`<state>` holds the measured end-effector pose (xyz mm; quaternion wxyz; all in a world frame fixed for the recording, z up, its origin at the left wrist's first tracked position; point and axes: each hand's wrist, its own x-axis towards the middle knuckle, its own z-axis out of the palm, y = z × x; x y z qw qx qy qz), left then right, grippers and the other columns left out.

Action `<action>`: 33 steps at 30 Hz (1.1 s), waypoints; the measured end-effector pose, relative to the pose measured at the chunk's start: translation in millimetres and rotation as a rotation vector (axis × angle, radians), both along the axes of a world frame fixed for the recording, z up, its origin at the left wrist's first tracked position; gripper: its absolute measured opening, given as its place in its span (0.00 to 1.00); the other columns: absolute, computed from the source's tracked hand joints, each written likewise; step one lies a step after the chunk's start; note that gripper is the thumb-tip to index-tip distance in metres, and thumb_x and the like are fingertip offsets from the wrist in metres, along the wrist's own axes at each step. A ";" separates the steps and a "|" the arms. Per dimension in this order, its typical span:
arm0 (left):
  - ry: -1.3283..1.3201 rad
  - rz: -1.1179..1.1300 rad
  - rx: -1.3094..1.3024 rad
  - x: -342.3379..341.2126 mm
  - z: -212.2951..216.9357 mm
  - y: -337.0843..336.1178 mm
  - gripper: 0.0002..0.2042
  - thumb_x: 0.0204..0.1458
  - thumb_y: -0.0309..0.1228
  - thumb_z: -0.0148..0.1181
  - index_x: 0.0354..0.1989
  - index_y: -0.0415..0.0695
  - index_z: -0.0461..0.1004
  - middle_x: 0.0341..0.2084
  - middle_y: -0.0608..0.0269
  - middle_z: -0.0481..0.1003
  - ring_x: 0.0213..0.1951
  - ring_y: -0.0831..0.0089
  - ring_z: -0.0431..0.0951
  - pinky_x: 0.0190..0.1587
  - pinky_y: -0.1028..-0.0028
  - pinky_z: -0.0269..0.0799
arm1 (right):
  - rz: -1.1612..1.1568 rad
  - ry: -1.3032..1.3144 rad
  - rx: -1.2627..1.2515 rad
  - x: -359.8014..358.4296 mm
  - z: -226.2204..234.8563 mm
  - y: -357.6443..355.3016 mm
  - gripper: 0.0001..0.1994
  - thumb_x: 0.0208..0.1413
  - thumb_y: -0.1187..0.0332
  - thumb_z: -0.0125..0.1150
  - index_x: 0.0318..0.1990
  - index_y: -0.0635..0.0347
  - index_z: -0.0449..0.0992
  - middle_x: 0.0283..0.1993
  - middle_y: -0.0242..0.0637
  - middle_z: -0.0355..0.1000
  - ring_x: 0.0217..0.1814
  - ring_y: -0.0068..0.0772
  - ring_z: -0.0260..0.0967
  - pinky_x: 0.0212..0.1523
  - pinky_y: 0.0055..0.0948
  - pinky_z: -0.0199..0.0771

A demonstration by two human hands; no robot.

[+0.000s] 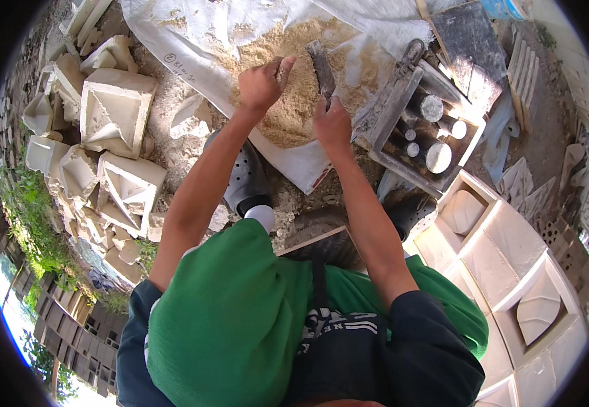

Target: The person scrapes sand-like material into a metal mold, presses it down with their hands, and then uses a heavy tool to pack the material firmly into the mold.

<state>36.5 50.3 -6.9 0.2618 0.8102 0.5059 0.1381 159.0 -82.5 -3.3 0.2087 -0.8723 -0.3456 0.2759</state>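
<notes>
- On white sacking (294,163), sand heap (288,81): loose, spread, apparently part-worked.
- Right hand (332,125): closed round trowel (321,68), blade in sand.
- Left hand (262,85): fingers curled, gathering sand.
- Wooden mould tray (393,112) beside: seemingly unfilled.

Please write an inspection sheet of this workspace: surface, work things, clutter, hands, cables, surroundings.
Surface: white sheet spread on dusty, rubble-strewn ground.
Job's things: heap of tan sawdust-like material on the sheet; flat metal blade tool standing over the heap.
Clutter: pale hollow moulded blocks piled at left; tray of grey cylinders at right; white square moulds at lower right.
Hands: left hand cupped on the heap; right hand gripping the tool's lower end.
Cables: nothing seen.
Surroundings: outdoors, sunlit; green plants at left; grey perforated shoe under the left forearm.
</notes>
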 end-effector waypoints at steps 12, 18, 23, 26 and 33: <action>-0.128 0.118 0.364 -8.4 -35.4 -26.1 0.20 0.60 0.37 0.55 0.57 0.38 0.71 0.47 0.45 0.77 0.48 0.52 0.78 0.51 0.65 0.71 | 0.038 -0.029 0.034 2.6 -13.1 8.9 0.19 0.61 0.59 0.47 0.30 0.69 0.72 0.31 0.63 0.73 0.37 0.65 0.72 0.40 0.55 0.70; -0.324 0.408 -0.332 2.5 -10.0 -56.4 0.21 0.59 0.27 0.53 0.60 0.35 0.66 0.54 0.43 0.72 0.57 0.58 0.73 0.58 0.70 0.67 | 0.187 -0.095 0.071 4.0 16.2 9.8 0.15 0.60 0.60 0.49 0.36 0.65 0.72 0.34 0.54 0.74 0.37 0.60 0.72 0.38 0.51 0.72; -0.522 0.388 -0.209 -4.3 -2.8 -52.9 0.19 0.58 0.23 0.51 0.60 0.36 0.67 0.54 0.47 0.73 0.58 0.62 0.72 0.58 0.70 0.66 | 0.218 -0.242 0.140 -1.8 8.4 -19.6 0.12 0.60 0.62 0.51 0.36 0.63 0.71 0.33 0.48 0.72 0.35 0.55 0.72 0.35 0.48 0.73; -0.518 0.428 -0.104 -18.2 -11.7 -49.2 0.19 0.58 0.23 0.51 0.59 0.36 0.67 0.54 0.48 0.72 0.58 0.60 0.71 0.58 0.70 0.66 | 0.237 -0.264 0.126 -11.6 7.8 -25.6 0.11 0.59 0.62 0.52 0.36 0.63 0.70 0.32 0.47 0.72 0.35 0.53 0.72 0.34 0.47 0.73; -0.425 0.450 0.011 -28.3 -6.7 -50.4 0.19 0.55 0.19 0.48 0.57 0.37 0.67 0.57 0.45 0.68 0.64 0.50 0.62 0.65 0.60 0.57 | 0.305 -0.283 0.192 -12.2 8.3 -28.2 0.13 0.58 0.62 0.53 0.39 0.64 0.69 0.33 0.46 0.71 0.34 0.52 0.72 0.34 0.48 0.73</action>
